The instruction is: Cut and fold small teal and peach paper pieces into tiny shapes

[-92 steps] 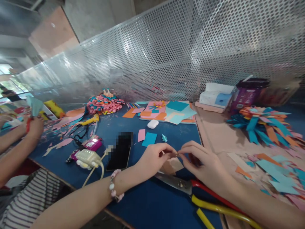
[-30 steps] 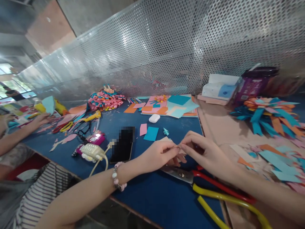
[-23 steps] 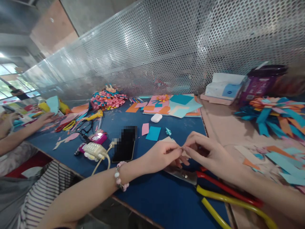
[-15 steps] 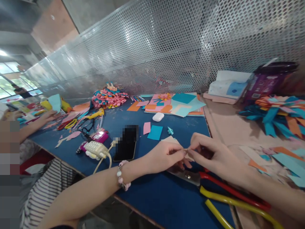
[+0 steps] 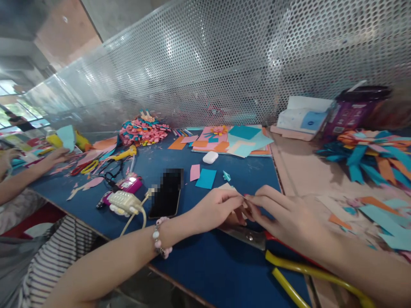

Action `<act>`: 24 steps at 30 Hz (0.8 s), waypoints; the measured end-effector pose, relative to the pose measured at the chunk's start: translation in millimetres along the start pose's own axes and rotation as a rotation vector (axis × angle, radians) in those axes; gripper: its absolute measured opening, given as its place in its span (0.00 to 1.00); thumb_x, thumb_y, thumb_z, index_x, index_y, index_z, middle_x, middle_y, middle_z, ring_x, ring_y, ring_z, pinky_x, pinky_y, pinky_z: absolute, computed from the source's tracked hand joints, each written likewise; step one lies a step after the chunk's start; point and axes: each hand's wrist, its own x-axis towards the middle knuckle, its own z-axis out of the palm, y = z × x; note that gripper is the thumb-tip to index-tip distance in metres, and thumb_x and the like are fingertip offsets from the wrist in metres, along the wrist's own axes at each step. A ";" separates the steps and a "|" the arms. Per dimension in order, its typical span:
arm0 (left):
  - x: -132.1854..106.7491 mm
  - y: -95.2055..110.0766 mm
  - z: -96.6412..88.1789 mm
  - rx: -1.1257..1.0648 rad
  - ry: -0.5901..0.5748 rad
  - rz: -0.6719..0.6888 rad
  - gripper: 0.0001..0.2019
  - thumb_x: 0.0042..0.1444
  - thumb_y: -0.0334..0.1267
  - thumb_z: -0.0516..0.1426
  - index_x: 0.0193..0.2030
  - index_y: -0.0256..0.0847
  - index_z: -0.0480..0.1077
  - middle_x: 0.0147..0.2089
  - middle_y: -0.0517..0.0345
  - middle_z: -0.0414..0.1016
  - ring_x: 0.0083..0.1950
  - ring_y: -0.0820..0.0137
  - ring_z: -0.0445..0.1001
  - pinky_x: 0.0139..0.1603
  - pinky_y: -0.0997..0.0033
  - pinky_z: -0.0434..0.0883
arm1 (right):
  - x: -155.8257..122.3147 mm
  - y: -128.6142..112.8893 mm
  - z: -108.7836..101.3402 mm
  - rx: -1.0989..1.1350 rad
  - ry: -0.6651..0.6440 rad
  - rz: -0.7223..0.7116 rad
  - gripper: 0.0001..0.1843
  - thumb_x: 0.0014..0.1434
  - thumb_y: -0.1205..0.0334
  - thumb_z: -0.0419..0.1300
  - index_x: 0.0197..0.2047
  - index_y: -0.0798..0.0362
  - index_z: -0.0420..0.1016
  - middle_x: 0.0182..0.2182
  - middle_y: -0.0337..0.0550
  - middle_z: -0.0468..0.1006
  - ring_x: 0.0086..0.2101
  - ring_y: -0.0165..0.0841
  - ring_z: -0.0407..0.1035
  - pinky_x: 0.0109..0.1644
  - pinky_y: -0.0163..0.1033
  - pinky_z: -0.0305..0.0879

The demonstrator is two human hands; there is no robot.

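My left hand (image 5: 221, 207), with a beaded bracelet (image 5: 159, 239) at the wrist, meets my right hand (image 5: 279, 211) above the blue tabletop. Fingers of both hands pinch a small pale piece of paper, mostly hidden by the fingertips. Just below lie large scissors (image 5: 247, 234), their red and yellow handles toward my right forearm. Behind my left hand a cream paper (image 5: 227, 186) shows partly. Farther back lie a small folded light-blue paper piece (image 5: 226, 176), a blue paper rectangle (image 5: 206, 179) and a pink one (image 5: 195, 172).
A phone (image 5: 165, 201) and a cabled power strip (image 5: 123, 202) lie left of my hands. Behind are a white earbud case (image 5: 210, 158) and stacked coloured paper (image 5: 250, 143). Paper scraps (image 5: 382, 218) and a purple cup (image 5: 355, 111) stand right. A co-worker's hand (image 5: 59, 156) holds light-blue paper.
My right fingers have closed in nearer to my left fingertips, and the paper between them is more hidden. The whole view has shifted slightly, so things appear farther left.
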 end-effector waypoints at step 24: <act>-3.3 -2.1 -1.9 0.210 -0.091 0.100 0.13 0.62 0.40 0.48 0.37 0.36 0.70 0.36 0.52 0.75 0.38 0.69 0.74 0.40 0.70 0.71 | 3.7 2.8 -9.5 0.424 -0.334 0.291 0.11 0.64 0.63 0.44 0.31 0.53 0.63 0.30 0.42 0.66 0.29 0.31 0.64 0.32 0.37 0.61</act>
